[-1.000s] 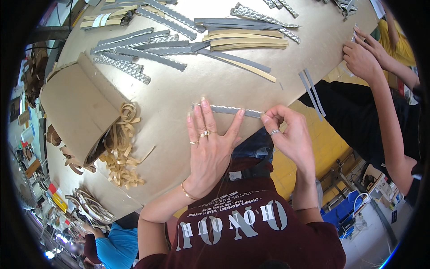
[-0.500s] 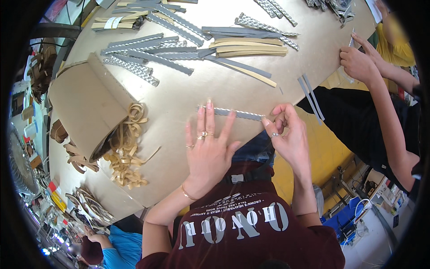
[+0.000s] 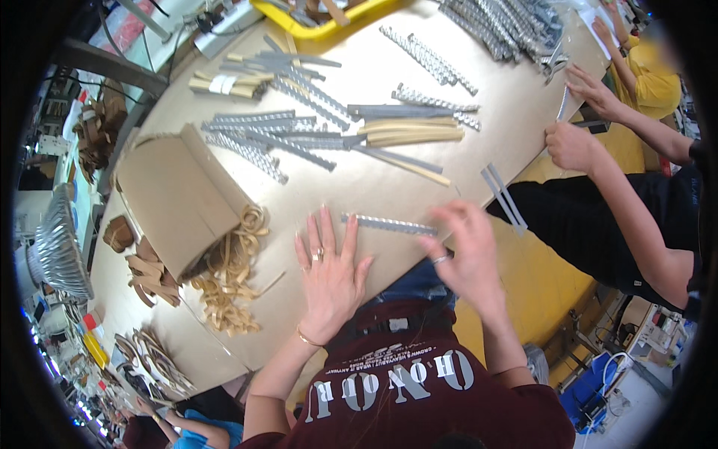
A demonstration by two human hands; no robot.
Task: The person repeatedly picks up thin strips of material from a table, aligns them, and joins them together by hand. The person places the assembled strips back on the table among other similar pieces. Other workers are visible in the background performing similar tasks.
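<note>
A single perforated metal strip (image 3: 389,224) is laid flat on the tan surface (image 3: 359,179), its long axis running left to right, just beyond both hands. The left hand (image 3: 329,273) is pressed flat and released, fingertips touching the strip's left end. The right hand (image 3: 464,254) is blurred above the strip's right end; whether its grip is clenched cannot be told. Left of the strip one cardboard box (image 3: 176,198) is tipped over.

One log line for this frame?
left hand: flat on table | right hand: at metal strip, blurred | box: left
</note>
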